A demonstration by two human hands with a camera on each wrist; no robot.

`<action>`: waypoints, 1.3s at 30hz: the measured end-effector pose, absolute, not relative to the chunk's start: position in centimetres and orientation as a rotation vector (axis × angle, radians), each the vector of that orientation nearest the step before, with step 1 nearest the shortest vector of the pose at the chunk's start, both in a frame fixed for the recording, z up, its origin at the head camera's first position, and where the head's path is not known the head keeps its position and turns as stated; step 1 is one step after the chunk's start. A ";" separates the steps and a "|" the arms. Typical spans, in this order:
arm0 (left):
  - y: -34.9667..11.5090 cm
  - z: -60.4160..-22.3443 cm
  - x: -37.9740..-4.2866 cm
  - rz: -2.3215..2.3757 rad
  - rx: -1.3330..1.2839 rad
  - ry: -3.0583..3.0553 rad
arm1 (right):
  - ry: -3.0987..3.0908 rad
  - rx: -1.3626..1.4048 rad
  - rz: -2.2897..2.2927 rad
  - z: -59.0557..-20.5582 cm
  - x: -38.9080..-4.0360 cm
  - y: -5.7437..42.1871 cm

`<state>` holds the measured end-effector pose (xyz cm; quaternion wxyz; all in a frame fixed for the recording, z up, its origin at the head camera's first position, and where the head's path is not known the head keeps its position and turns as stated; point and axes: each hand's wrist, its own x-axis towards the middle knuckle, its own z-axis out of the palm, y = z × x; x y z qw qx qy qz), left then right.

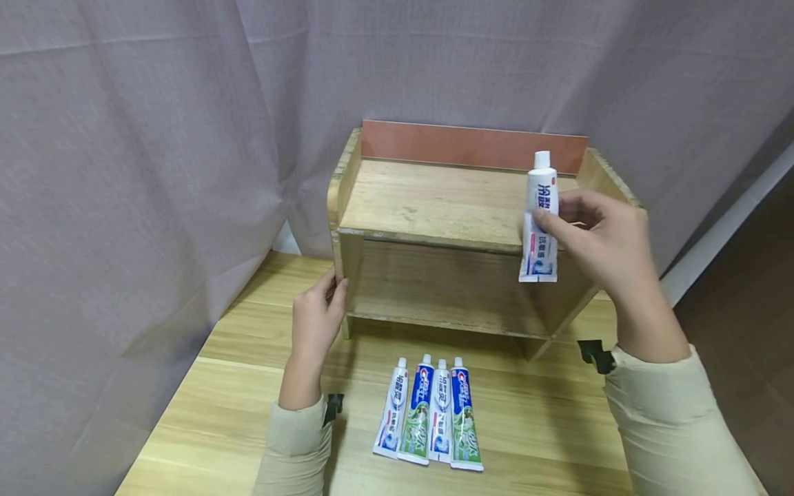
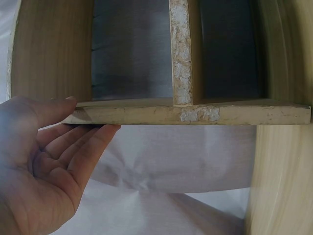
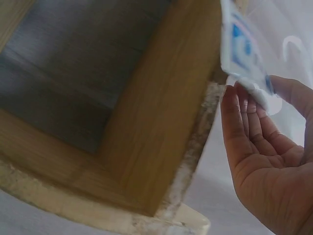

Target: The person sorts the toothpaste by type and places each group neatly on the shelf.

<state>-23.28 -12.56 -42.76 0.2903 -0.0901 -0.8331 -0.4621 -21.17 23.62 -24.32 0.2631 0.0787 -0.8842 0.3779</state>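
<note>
A white toothpaste tube (image 1: 541,231) with blue lettering stands cap up in my right hand (image 1: 611,238), pinched between thumb and fingers. It is held in front of the right part of the wooden shelf (image 1: 428,207), overlapping the top board's front edge in the head view. In the right wrist view the lower end of the tube (image 3: 242,49) shows close to the worn board edge. My left hand (image 1: 315,318) grips the shelf's left side panel (image 2: 142,115), thumb on one face and fingers on the other.
Several toothpaste tubes lie side by side on the wood-grain table (image 1: 248,386) before the shelf: white ones (image 1: 392,413) alternating with blue-and-green ones (image 1: 465,420), caps toward the shelf. A reddish back strip (image 1: 471,146) rises behind the top board. Grey curtain (image 1: 155,138) hangs behind.
</note>
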 end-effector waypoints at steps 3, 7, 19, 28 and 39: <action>-12.6 -42.8 -23.3 -1.232 -0.239 -2.221 | -2.445 0.158 1.039 -24.3 -22.1 23.8; -12.5 -42.9 -23.4 -1.236 -0.232 -2.220 | -2.500 0.084 1.055 -24.3 -23.5 24.1; -12.5 -42.8 -23.4 -1.231 -0.219 -2.225 | -2.641 -0.036 0.993 -24.1 -26.8 24.6; -12.5 -42.8 -23.5 -1.228 -0.222 -2.215 | -2.654 -0.153 0.970 -23.9 -27.9 24.6; -12.3 -42.8 -23.5 -1.217 -0.238 -2.222 | -2.695 -0.190 0.826 -24.1 -28.7 25.2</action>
